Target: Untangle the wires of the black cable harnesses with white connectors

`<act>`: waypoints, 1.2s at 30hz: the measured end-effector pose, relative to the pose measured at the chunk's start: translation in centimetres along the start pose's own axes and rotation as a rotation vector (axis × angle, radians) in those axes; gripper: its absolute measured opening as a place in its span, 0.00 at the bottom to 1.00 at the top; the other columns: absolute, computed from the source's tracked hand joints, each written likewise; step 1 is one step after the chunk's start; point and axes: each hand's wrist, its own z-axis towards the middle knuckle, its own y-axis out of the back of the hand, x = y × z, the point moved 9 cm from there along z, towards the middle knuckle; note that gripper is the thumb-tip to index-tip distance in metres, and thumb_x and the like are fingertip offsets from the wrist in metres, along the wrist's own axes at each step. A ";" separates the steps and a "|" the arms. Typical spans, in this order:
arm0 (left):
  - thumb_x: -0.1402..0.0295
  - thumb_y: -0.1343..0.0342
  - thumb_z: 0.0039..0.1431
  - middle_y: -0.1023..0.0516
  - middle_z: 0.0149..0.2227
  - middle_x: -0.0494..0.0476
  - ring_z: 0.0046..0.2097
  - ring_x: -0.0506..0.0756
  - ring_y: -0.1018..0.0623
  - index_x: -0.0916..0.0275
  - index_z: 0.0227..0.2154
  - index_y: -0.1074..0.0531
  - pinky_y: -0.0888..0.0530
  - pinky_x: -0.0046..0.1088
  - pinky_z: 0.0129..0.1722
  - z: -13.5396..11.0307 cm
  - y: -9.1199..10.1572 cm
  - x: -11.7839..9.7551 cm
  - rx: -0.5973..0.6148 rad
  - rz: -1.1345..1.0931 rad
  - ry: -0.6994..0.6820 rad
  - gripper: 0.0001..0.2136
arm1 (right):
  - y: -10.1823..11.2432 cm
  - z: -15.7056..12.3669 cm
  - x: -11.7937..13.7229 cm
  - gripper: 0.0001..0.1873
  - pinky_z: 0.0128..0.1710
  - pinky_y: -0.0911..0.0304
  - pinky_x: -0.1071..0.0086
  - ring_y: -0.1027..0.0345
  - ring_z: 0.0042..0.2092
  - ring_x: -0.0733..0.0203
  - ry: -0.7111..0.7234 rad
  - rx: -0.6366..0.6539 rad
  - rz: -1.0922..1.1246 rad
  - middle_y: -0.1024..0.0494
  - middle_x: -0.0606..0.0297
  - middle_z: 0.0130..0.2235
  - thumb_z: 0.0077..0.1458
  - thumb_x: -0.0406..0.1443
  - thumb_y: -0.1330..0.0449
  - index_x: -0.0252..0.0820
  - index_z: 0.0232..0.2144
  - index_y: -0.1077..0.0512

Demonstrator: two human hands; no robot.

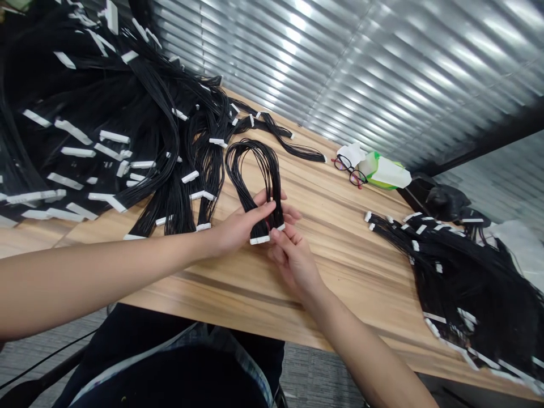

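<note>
Between my hands, just above the wooden table [340, 260], is a black wire harness [251, 148] bent into a loop, its two white connector ends close together near me. My left hand [244, 224] is closed round the wires, with the thumb lying across them above the connectors. My right hand [293, 249] pinches the right-hand white connector [280, 227] between thumb and finger. The left-hand white connector [259, 240] hangs free below my left thumb. Part of the right wire bundle is hidden behind my left thumb.
A large heap of black harnesses [106, 107] covers the table's left side. Another pile [476, 277] lies at the right edge. Loose harnesses [293, 144], eyeglasses [356, 177] and a green-and-white packet [385, 170] lie toward the corrugated metal wall [340, 62].
</note>
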 end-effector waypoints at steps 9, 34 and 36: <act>0.37 0.35 0.58 0.14 0.43 0.54 0.46 0.57 0.15 0.57 0.48 0.28 0.19 0.31 0.46 -0.1 -0.6 -0.3 -0.019 0.011 -0.019 0.29 | -0.2 0.0 -0.5 0.24 0.17 0.64 0.71 0.57 0.16 0.76 -0.036 0.036 -0.124 0.37 0.80 0.20 0.45 0.53 0.23 0.43 0.28 0.27; 0.50 0.41 0.71 0.15 0.54 0.57 0.31 0.49 0.20 0.56 0.49 0.35 0.26 0.23 0.28 -0.6 -2.0 0.5 0.075 0.005 0.094 0.17 | 0.7 -0.9 1.9 0.20 0.29 0.37 0.67 0.33 0.27 0.63 0.390 0.021 -0.580 0.22 0.68 0.28 0.63 0.55 0.35 0.46 0.35 0.23; 0.50 0.42 0.71 0.18 0.60 0.59 0.28 0.49 0.21 0.55 0.52 0.35 0.28 0.24 0.24 -0.7 -2.3 0.7 0.108 0.012 0.121 0.17 | 0.8 -1.2 2.1 0.25 0.27 0.38 0.66 0.34 0.25 0.62 0.384 -0.010 -0.534 0.23 0.67 0.24 0.68 0.56 0.41 0.45 0.27 0.26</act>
